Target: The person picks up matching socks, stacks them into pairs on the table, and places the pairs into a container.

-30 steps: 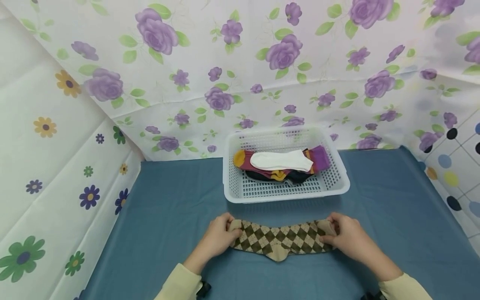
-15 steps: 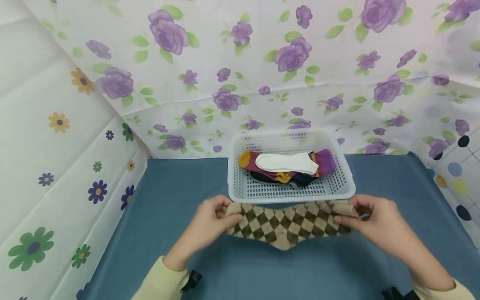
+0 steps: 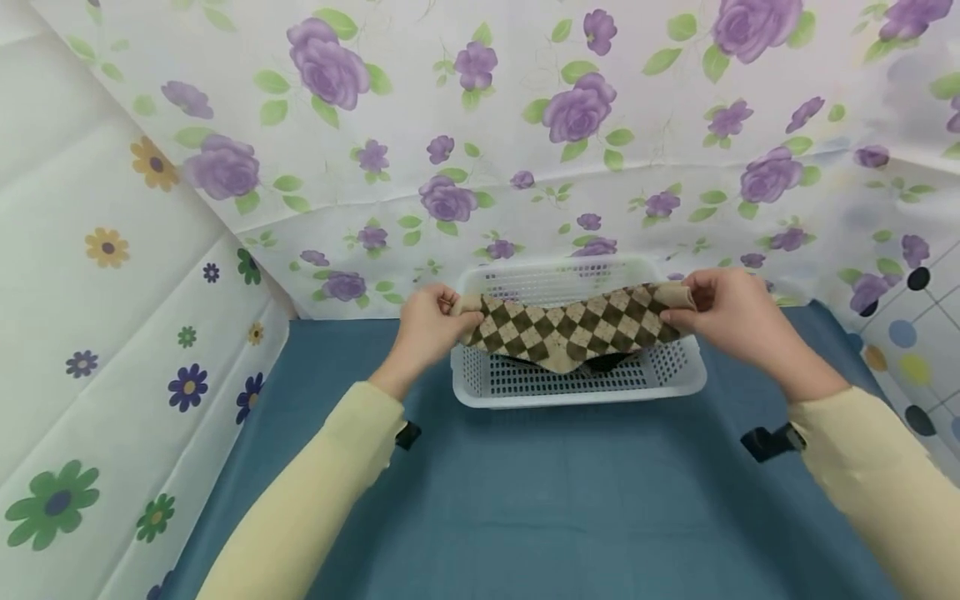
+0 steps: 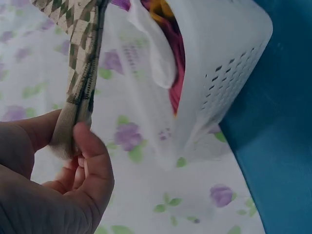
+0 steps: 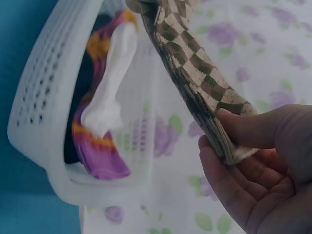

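Note:
A brown and beige argyle sock [image 3: 558, 329] is stretched sideways above the white plastic basket [image 3: 577, 398]. My left hand [image 3: 429, 323] pinches its left end, and my right hand [image 3: 731, 321] pinches the other end between thumb and fingers. The sock sags in the middle and looks layered along its edge in the right wrist view. Both wrist views show it held apart from the things in the basket. Inside lie a white sock [image 5: 114, 78] and a maroon, yellow and purple sock [image 5: 100, 158], mostly hidden in the head view. Something dark [image 3: 606, 362] shows beneath.
A blue cloth [image 3: 570, 500] covers the table under the basket. Behind the basket rises a white sheet with purple flowers [image 3: 450, 200]. A flower-patterned sheet [image 3: 105, 333] borders the left side, and a dotted one [image 3: 907, 358] the right.
Both hands have lifted the argyle sock off the blue cloth and carried it forward, from in front of the basket to above it. The basket has stayed in place.

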A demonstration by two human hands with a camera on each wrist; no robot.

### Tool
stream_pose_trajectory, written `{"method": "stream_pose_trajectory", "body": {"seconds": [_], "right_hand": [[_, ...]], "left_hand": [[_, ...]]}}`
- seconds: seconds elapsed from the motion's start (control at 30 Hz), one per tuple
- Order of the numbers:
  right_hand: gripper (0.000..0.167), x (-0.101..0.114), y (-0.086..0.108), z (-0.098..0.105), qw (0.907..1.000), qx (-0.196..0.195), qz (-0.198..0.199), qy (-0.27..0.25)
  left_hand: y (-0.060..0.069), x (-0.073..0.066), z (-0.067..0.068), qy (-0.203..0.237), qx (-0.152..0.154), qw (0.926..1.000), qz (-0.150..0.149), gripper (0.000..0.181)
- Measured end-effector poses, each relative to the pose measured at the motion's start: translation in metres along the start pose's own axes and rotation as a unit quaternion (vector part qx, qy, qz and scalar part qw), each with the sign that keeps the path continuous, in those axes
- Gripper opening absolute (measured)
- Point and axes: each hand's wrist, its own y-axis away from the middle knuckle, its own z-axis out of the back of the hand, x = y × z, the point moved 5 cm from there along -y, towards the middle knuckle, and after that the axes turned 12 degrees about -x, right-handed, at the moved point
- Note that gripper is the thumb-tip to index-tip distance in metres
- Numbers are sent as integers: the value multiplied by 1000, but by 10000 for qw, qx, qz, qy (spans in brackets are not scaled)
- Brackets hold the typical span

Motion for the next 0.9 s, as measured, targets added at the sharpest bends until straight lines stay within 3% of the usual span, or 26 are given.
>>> {"method": "stream_pose_trajectory", "body": {"seconds": [0.2,0.43,0.77,0.9], "right_hand": [[41,-12,-33,-19,9993,324,-27,172],[45,-20,-52,-37,9968,536,106,581],[31,-29,-67,-62,9850,925,356,1413],[11,-30,-72,-73,9769,1160,562,1705]], "left_hand": [[-34,1,-19,-340,24,9992,189,25],[-55,8,-35,-645,71,9968,461,24],[-67,6,-53,-1240,178,9921,-60,18],[-69,6,-58,-1425,302,9891,-231,15]]}}
